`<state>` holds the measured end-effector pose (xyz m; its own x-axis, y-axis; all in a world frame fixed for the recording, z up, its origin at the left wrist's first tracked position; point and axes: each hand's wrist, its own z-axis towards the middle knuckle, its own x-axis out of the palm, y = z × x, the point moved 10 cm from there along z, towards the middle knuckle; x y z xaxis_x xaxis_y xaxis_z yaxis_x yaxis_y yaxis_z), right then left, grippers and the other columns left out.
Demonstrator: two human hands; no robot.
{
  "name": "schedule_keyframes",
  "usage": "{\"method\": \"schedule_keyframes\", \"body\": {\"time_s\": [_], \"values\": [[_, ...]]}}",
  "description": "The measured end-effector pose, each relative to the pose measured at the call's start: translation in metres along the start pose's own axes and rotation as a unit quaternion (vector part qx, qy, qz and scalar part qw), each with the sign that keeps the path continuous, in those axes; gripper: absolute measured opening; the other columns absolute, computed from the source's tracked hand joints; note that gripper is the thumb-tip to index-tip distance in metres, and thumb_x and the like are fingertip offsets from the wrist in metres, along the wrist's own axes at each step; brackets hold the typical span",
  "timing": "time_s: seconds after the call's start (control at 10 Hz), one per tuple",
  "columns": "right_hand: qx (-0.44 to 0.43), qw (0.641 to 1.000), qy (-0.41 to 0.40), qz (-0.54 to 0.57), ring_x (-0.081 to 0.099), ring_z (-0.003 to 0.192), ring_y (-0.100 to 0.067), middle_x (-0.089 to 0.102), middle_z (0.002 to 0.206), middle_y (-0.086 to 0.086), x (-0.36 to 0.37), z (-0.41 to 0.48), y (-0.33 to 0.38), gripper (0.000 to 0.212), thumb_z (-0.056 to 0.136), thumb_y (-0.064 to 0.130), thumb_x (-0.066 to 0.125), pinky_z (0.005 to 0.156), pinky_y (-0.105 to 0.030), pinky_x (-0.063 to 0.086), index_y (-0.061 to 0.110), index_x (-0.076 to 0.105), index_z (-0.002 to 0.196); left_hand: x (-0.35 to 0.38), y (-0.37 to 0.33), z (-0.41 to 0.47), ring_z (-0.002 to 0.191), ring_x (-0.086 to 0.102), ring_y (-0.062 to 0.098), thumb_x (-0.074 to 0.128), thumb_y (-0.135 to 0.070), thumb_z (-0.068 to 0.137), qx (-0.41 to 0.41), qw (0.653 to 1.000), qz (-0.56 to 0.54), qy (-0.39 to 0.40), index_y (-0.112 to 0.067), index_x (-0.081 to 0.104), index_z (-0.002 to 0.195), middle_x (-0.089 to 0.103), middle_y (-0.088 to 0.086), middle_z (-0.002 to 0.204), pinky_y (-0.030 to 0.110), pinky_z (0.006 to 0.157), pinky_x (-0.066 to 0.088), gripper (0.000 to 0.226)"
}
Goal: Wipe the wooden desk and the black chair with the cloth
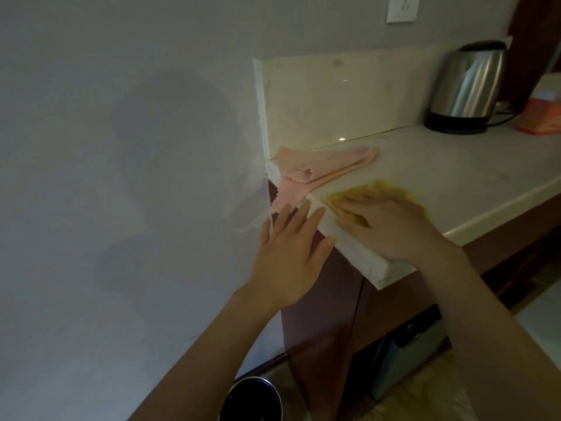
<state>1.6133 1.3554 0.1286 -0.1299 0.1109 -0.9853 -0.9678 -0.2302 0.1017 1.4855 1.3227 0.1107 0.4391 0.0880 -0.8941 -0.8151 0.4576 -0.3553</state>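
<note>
A yellow cloth lies on the pale stone counter top near its left front corner. My right hand presses flat on the yellow cloth, fingers spread and straight. My left hand hovers with straight fingers at the counter's front edge, fingertips touching the rim beside a pink cloth that lies folded at the corner and hangs over the edge. No wooden desk or black chair is in view.
A steel electric kettle stands on its black base at the back right, its cord running to an orange box. A grey wall closes the left side. Brown cabinet fronts sit below; a round dark bin is on the floor.
</note>
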Motion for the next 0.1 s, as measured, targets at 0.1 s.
{"method": "schedule_keyframes", "body": {"time_s": [0.1], "values": [[-0.030,0.992,-0.124,0.015,0.033,0.136,-0.023,0.038,0.149,0.003,-0.0275,-0.0081,0.0388,0.046,0.099,0.046,0.030,0.111,-0.046,0.026,0.032,0.038,0.142,-0.0277,0.0150,-0.0262,0.146,0.010,0.013,0.035,-0.046,0.098,-0.002,0.997,-0.058,-0.048,-0.032,0.023,0.149,0.011,-0.008,0.159,0.039,0.119,0.009,0.054]]}}
